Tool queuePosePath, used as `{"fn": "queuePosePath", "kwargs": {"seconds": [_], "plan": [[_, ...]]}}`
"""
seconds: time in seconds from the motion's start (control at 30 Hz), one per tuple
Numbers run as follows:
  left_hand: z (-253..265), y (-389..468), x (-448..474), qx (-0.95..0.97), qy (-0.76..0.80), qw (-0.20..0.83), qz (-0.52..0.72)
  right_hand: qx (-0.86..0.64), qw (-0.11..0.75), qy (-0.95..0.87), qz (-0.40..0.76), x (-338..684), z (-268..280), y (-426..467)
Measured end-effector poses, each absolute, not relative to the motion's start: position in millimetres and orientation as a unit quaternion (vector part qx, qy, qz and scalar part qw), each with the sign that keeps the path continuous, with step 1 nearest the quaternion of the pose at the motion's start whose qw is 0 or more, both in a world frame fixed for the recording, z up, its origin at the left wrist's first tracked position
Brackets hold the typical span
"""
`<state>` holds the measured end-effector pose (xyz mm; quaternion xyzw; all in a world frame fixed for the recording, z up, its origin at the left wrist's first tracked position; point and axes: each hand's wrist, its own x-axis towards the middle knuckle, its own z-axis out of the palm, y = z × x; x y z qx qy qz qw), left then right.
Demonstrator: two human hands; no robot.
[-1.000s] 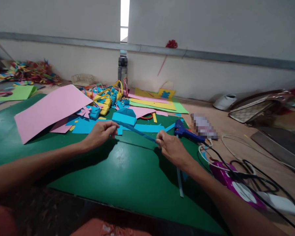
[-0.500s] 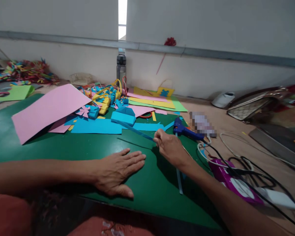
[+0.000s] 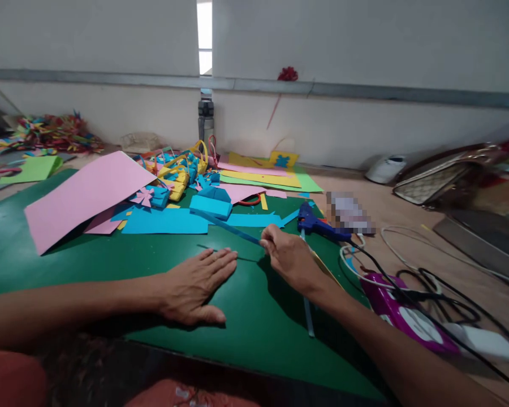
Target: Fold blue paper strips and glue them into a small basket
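My left hand (image 3: pixel 197 285) lies flat on the green table board (image 3: pixel 89 263), fingers stretched out and nothing in it. Above the board, my right hand (image 3: pixel 286 254) pinches one end of a thin blue paper strip (image 3: pixel 233 228). The strip slants up and left, its far end in front of a small folded blue paper bag (image 3: pixel 212 204). A flat blue paper piece (image 3: pixel 165 220) lies beyond my left hand. Past my right hand rests a blue glue gun (image 3: pixel 320 222). Another pale blue strip (image 3: pixel 309 316) shows below my right wrist, partly hidden by the arm.
A large pink sheet (image 3: pixel 89 195) covers the left side. Small decorated paper bags (image 3: pixel 176 181) are heaped behind it. Stacked coloured sheets (image 3: pixel 258 178) lie at the back. To the right are a purple power strip (image 3: pixel 401 311), tangled cables and a handbag (image 3: pixel 432 178).
My left hand has slid slightly left and away from me across the board, still flat. My right hand keeps its pinch on the strip and has barely shifted left. The view has tilted a little.
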<state>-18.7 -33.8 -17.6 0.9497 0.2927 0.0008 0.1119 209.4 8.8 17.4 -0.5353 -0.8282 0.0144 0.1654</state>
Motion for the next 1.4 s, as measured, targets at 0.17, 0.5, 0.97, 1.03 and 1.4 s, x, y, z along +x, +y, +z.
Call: {"fn": "queuePosePath", "kwargs": {"seconds": [0.17,0.5,0.97,1.03,1.4], "plan": [[-40.4,-39.0,-77.1,0.896,0.443,0.023,0.010,-0.523,0.187,-0.830,0.038,212.4,19.0,8.6],[-23.3,-43.6,-12.3,0.942,0.321,0.100,-0.019,-0.505,0.267,-0.816,0.085,207.4,16.7,1.3],[-27.5,-53.7,-37.7,0.916,0.392,0.086,0.021,-0.493,0.275,-0.816,0.124,204.8,16.2,-1.0],[-15.0,-47.7,-6.0,0.955,0.261,0.140,0.002,-0.488,0.286,-0.817,0.112,206.1,14.7,0.1],[-27.3,-30.8,-104.1,0.828,0.537,0.075,0.140,-0.465,0.358,-0.796,0.149,207.1,16.0,-0.6]]}}
